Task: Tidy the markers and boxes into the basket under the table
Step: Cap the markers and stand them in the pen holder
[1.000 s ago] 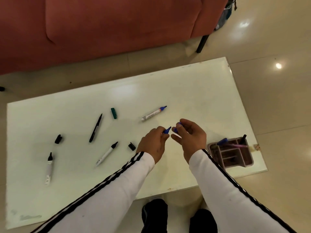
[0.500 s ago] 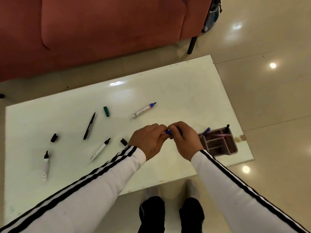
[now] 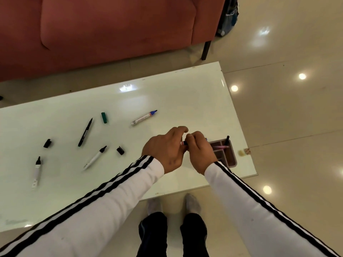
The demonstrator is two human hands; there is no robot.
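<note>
**On the white table: two hands closed on one marker**

At the left end of the white table [image 3: 185, 93] lies the leftmost marker [image 3: 37, 170], a white body with its black end pointing to the far side. A little to the right and farther away is a loose black cap [image 3: 47, 143]. After it comes a thin black pen [image 3: 85, 132], lying slanted, and just past its far end a green cap [image 3: 104, 117]. Nearer to the person lies a slanted white marker [image 3: 94, 157] with a black tip. A second black cap [image 3: 120, 150] is just beside that tip, not touching it. Around the middle of the table, on the farther side, a blue-tipped marker [image 3: 143, 118] lies alone, its tip turned to the right.

Right of the middle, over the near part of the table, the left hand [image 3: 165, 149] and the right hand [image 3: 199, 153] meet. The fingers of both hands are curled, and together they grip the held marker [image 3: 184, 143]. Only a small blue and reddish piece of it shows between the two hands; the rest is hidden. Both arms wear white sleeves [image 3: 111, 197] with black stripes.

Just right of the right hand, and partly behind it, a mauve organizer [image 3: 231, 164] with several compartments stands near the right edge of the table. A black marker [image 3: 227, 140] stands tilted at its far side, and a pink pen [image 3: 220, 146] lies across it.

Beyond the far edge of the table is a red sofa [image 3: 111, 25], with a dark bag [image 3: 229, 15] on the glossy floor [image 3: 297, 127] at its right end. Below the near edge, two feet in pale socks [image 3: 193, 203] stand on the floor.
</note>
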